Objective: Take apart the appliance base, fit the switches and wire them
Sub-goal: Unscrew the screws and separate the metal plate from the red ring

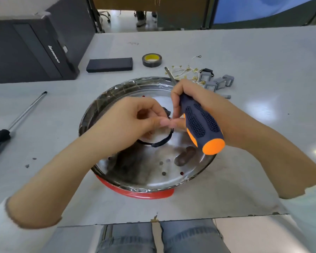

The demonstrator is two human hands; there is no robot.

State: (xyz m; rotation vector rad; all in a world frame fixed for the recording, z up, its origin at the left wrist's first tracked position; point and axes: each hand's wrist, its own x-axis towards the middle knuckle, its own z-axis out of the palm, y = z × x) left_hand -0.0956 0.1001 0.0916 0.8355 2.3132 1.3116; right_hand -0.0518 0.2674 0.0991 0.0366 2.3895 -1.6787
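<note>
- Grey worktable (244, 52) fills the view, with a person's knees below its near edge.
- Right hand (186, 99) is wrapped around a navy and orange screwdriver (202, 126), handle butt toward the viewer.
- Left hand (139, 115) pinches something tiny at its fingertips, beside the tool's shaft.
- Both hands work over the round metal appliance base (146, 168), which sits at the table's centre on a red rim.
- Grey switches (215, 83) and loose wires (186, 70) lie just beyond the base; a tape roll (151, 60), a black box (109, 65) and a second screwdriver (13, 125) lie farther out.
</note>
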